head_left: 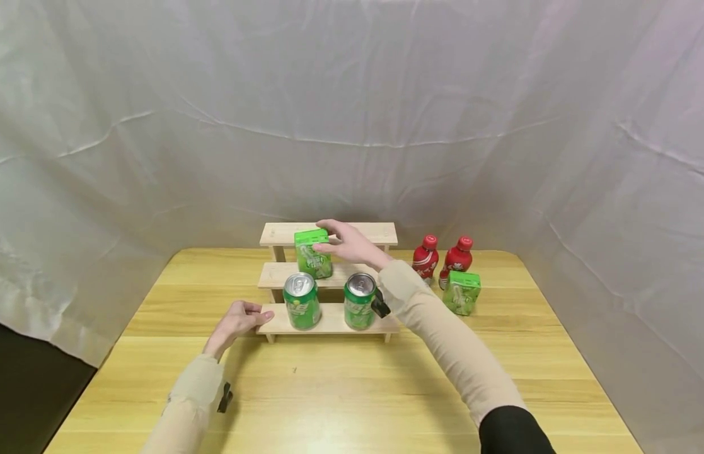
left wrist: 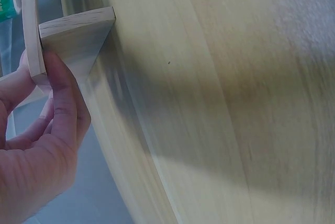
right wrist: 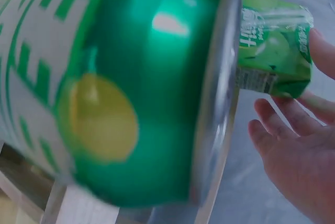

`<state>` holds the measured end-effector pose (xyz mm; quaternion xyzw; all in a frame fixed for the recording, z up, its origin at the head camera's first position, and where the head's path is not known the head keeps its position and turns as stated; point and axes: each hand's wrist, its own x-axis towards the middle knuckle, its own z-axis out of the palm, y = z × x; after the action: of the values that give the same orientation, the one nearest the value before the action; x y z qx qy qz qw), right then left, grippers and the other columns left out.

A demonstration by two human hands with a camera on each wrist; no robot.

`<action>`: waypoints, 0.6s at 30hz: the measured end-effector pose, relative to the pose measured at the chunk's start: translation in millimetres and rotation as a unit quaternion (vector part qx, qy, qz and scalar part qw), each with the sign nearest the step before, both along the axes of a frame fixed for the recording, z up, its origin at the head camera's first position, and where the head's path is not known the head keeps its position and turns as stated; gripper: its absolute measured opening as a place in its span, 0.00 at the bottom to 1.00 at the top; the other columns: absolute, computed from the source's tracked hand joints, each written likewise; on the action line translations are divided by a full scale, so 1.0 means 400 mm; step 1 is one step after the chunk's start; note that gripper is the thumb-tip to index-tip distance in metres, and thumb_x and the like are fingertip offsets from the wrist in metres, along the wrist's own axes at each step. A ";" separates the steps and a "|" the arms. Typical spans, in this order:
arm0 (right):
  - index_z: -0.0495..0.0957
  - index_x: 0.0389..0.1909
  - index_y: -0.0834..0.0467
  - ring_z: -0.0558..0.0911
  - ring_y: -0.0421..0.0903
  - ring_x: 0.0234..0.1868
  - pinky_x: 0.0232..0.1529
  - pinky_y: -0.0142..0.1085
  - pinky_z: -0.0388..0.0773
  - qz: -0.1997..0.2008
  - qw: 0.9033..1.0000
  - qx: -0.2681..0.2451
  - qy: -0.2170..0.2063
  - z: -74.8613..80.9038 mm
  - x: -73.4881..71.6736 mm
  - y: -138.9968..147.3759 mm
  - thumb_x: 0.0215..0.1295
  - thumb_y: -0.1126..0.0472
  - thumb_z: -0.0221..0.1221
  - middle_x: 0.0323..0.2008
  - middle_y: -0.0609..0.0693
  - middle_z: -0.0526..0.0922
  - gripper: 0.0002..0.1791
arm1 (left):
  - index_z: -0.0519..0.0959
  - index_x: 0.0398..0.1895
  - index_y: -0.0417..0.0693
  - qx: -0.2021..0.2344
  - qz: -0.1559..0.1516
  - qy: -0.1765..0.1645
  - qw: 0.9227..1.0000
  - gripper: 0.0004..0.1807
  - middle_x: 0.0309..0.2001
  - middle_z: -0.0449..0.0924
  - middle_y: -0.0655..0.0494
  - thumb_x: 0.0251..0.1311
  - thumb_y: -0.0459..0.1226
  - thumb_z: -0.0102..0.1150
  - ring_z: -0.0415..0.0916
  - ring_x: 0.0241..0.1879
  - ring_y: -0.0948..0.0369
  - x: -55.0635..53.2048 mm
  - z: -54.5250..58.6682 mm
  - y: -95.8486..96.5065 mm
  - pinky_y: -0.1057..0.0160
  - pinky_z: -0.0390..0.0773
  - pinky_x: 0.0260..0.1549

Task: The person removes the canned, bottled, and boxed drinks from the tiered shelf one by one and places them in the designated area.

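Note:
My left hand (head_left: pixel 236 323) pinches the left end of the lowest board of a wooden three-step display shelf (head_left: pixel 279 321); in the left wrist view the thumb is on one face of the board and fingers on the other. With thumb and fingertips, my right hand (head_left: pixel 354 244) holds a small green drink carton (head_left: pixel 312 260) by its upper part, upright at the left of the middle step. Whether its base touches that step is hidden by a can. On the lowest step stand two green soda cans, a left one (head_left: pixel 302 306) and a right one (head_left: pixel 358 308), the latter beside my right wrist.
Right of the shelf, two red bottles (head_left: pixel 425 258) stand on the wooden table (head_left: pixel 340 391). A second green carton (head_left: pixel 462 294) stands just in front of them. Pale grey curtain (head_left: pixel 352 113) surrounds the back and sides.

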<state>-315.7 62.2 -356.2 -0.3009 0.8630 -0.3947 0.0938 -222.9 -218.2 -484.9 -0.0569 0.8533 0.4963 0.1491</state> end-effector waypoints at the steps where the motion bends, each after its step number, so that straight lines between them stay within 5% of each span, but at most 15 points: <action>1: 0.63 0.73 0.64 0.72 0.56 0.68 0.75 0.48 0.67 0.001 1.000 0.000 0.002 -0.001 0.000 -0.005 0.71 0.56 0.61 0.69 0.61 0.71 0.34 | 0.64 0.63 0.16 0.000 -0.001 0.001 1.000 0.35 0.49 0.80 0.29 0.67 0.40 0.63 0.82 0.41 0.56 0.000 0.001 -0.001 0.50 0.83 0.54; 7: 0.71 0.64 0.66 0.77 0.58 0.63 0.67 0.46 0.76 -0.010 0.999 -0.006 0.033 -0.009 0.002 -0.019 0.71 0.61 0.61 0.59 0.63 0.76 0.25 | 0.65 0.63 0.17 0.002 0.003 -0.001 1.000 0.35 0.46 0.82 0.32 0.66 0.39 0.63 0.81 0.36 0.59 -0.001 0.003 -0.001 0.54 0.85 0.50; 18: 0.74 0.61 0.64 0.78 0.57 0.61 0.68 0.47 0.75 -0.056 0.994 -0.047 0.084 -0.001 0.029 0.027 0.70 0.61 0.61 0.56 0.61 0.79 0.22 | 0.65 0.63 0.17 0.004 0.003 -0.001 1.000 0.34 0.45 0.81 0.34 0.67 0.39 0.63 0.80 0.36 0.60 0.006 0.007 -0.001 0.58 0.86 0.46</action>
<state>-304.0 73.1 -356.5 -0.2887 0.8636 -0.4130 -0.0160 -220.5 -218.5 -482.2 -0.0593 0.8513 0.4997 0.1488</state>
